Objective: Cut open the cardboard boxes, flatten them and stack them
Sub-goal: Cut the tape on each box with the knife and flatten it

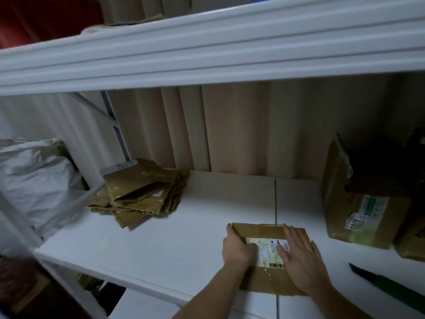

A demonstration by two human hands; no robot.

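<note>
Low in the frame's centre-right, the cardboard box (269, 256) lies flat on the white shelf (161, 245), the left hand (238, 247) curled over its left edge and the right hand (299, 261) pressing flat-fingered, so even downward pressure across both halves should probably crease it fully.

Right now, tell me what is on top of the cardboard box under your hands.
On the cardboard box lie a white shipping label and brown tape. The left hand grips its left edge; the right hand presses flat, covering part of the label. Its contents cannot be seen.
</note>
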